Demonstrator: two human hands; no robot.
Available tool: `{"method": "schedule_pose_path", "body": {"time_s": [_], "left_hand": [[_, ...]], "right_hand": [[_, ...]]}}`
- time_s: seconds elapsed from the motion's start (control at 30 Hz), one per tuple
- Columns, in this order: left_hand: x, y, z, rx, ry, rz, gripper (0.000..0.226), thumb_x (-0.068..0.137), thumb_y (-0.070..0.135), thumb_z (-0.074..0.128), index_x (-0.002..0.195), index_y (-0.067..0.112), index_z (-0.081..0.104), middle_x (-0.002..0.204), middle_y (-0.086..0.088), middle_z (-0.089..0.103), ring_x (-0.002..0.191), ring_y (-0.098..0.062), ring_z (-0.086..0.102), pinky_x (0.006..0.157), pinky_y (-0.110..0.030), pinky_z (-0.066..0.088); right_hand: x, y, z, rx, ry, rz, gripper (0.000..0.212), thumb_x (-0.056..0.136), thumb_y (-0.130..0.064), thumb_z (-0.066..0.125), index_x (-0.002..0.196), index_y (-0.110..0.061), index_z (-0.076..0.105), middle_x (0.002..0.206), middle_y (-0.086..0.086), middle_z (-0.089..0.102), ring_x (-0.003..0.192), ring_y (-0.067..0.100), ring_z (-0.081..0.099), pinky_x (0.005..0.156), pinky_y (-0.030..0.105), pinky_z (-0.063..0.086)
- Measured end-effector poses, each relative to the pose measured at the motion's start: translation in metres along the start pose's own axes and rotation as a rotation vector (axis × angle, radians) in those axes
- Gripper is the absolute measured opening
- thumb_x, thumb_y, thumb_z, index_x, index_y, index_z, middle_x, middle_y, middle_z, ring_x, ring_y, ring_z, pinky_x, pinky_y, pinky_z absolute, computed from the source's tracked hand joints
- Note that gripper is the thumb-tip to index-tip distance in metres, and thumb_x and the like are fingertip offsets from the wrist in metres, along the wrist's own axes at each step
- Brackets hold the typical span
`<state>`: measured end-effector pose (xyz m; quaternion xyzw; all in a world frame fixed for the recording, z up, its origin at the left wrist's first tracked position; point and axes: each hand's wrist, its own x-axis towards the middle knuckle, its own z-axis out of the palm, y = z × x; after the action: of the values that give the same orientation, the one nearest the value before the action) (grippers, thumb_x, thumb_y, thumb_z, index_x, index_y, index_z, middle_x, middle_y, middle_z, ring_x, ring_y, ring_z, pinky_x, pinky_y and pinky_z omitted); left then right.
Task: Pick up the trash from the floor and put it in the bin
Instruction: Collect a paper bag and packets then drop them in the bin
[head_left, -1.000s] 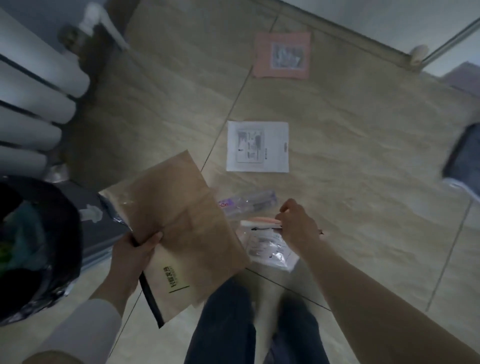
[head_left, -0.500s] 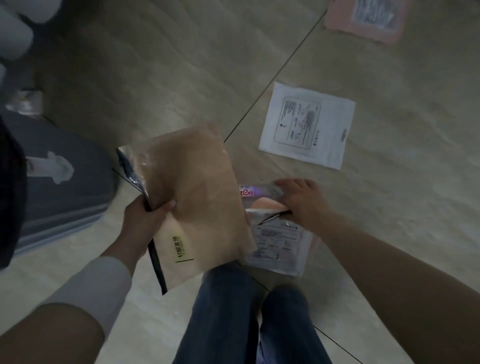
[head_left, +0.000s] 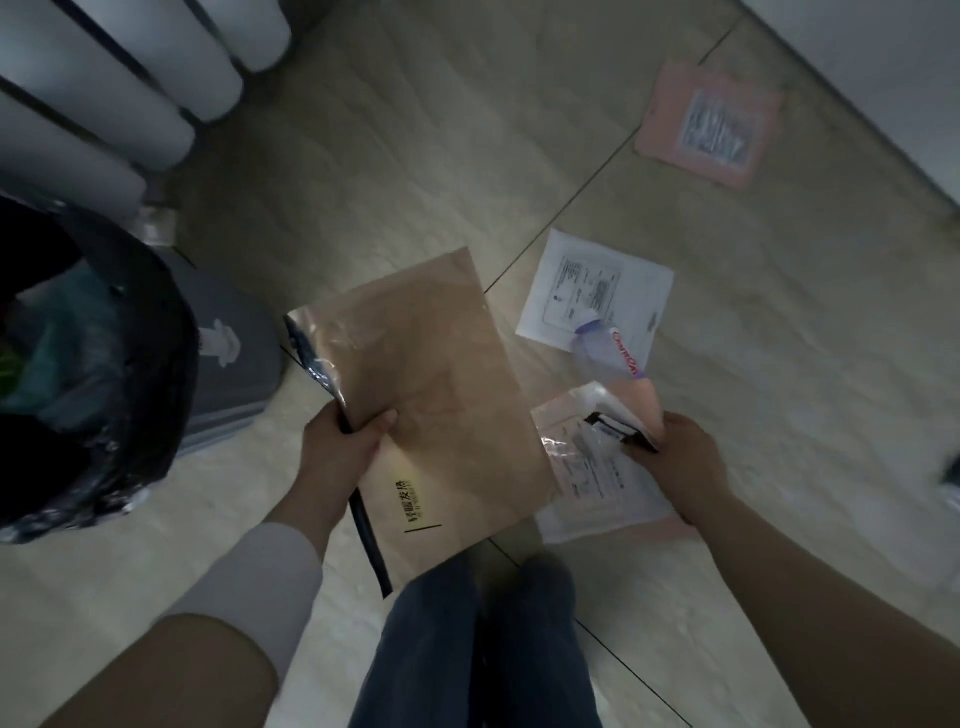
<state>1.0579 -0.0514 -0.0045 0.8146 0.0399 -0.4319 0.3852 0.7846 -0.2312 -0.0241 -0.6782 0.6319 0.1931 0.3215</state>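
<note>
Trash (head_left: 431, 395) — firmly in both hands (head_left: 337, 447) (head_left: 685, 467)

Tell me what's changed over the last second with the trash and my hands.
The right hand, earlier reaching down to the clear packets on the floor, now grips them and has lifted them beside the brown bag. The left hand holds that bag as before. The white packet and pink packet lie where they were.
</note>
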Motion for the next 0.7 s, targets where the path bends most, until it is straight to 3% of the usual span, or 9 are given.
{"method": "schedule_pose_path", "body": {"time_s": [0.1, 0.3, 0.43, 0.53, 0.7], "left_hand": [[-0.022, 0.021, -0.003, 0.001, -0.026, -0.012, 0.024, 0.076, 0.017, 0.073, 0.097, 0.017, 0.062, 0.081, 0.008, 0.066, 0.072, -0.009, 0.062, 0.054, -0.020, 0.045], [-0.045, 0.062, -0.003, 0.010, -0.070, -0.007, 0.020, 0.075, 0.014, 0.073, 0.091, 0.016, 0.062, 0.081, 0.003, 0.067, 0.073, -0.014, 0.063, 0.056, -0.022, 0.047], [-0.062, 0.090, -0.014, -0.021, -0.083, 0.015, 0.019, 0.075, 0.015, 0.073, 0.089, 0.021, 0.061, 0.082, 0.006, 0.068, 0.072, -0.010, 0.064, 0.053, -0.017, 0.047], [-0.078, 0.111, -0.034, -0.045, -0.057, 0.024, 0.023, 0.076, 0.017, 0.073, 0.095, 0.019, 0.061, 0.084, 0.004, 0.067, 0.076, -0.012, 0.064, 0.057, -0.022, 0.048], [-0.112, 0.131, -0.085, -0.115, 0.041, 0.059, 0.031, 0.075, 0.016, 0.074, 0.102, 0.014, 0.060, 0.088, 0.000, 0.067, 0.077, -0.015, 0.063, 0.061, -0.024, 0.048]], "right_hand": [[-0.020, 0.000, -0.028, 0.156, 0.064, 0.156, 0.039, 0.078, -0.027, 0.071, 0.105, -0.001, 0.063, 0.102, 0.022, 0.069, 0.094, 0.036, 0.064, 0.067, 0.029, 0.038], [-0.039, -0.009, -0.075, 0.244, 0.086, 0.241, 0.037, 0.078, -0.031, 0.072, 0.101, -0.003, 0.064, 0.100, 0.021, 0.070, 0.095, 0.036, 0.064, 0.070, 0.029, 0.036], [-0.058, -0.027, -0.102, 0.269, 0.091, 0.211, 0.037, 0.078, -0.030, 0.072, 0.101, -0.002, 0.064, 0.099, 0.021, 0.070, 0.095, 0.035, 0.063, 0.070, 0.027, 0.035], [-0.077, -0.049, -0.122, 0.278, 0.090, 0.154, 0.038, 0.078, -0.030, 0.072, 0.100, -0.001, 0.064, 0.095, 0.019, 0.069, 0.092, 0.034, 0.063, 0.069, 0.027, 0.034], [-0.114, -0.096, -0.149, 0.265, 0.077, 0.006, 0.024, 0.079, -0.028, 0.071, 0.080, -0.006, 0.061, 0.070, 0.004, 0.057, 0.070, 0.022, 0.053, 0.057, 0.026, 0.030]]}}
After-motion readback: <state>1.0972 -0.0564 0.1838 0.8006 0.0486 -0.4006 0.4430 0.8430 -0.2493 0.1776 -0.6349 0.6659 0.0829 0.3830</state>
